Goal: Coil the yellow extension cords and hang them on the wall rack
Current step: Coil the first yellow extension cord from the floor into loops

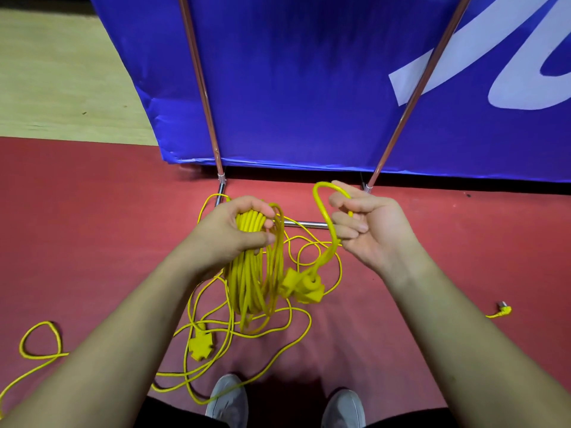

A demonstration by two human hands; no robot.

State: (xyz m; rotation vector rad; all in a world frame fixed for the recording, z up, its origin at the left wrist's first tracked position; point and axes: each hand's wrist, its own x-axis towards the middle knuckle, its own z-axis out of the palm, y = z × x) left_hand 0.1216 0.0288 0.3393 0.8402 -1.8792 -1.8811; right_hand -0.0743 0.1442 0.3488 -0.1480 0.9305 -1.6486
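Hands work above a red floor (92, 227): the left hand (228, 230) is closed around the top of a hanging coil of yellow extension cord (251, 279), while the right hand (367, 230) pinches a loop of the same cord, its yellow multi-outlet socket block (304, 285) dangling just beside the coil. Loose yellow cord (216, 359) sprawls on the floor near two grey shoes (228, 400), before a blue banner (309, 88) on a metal frame (204, 88)
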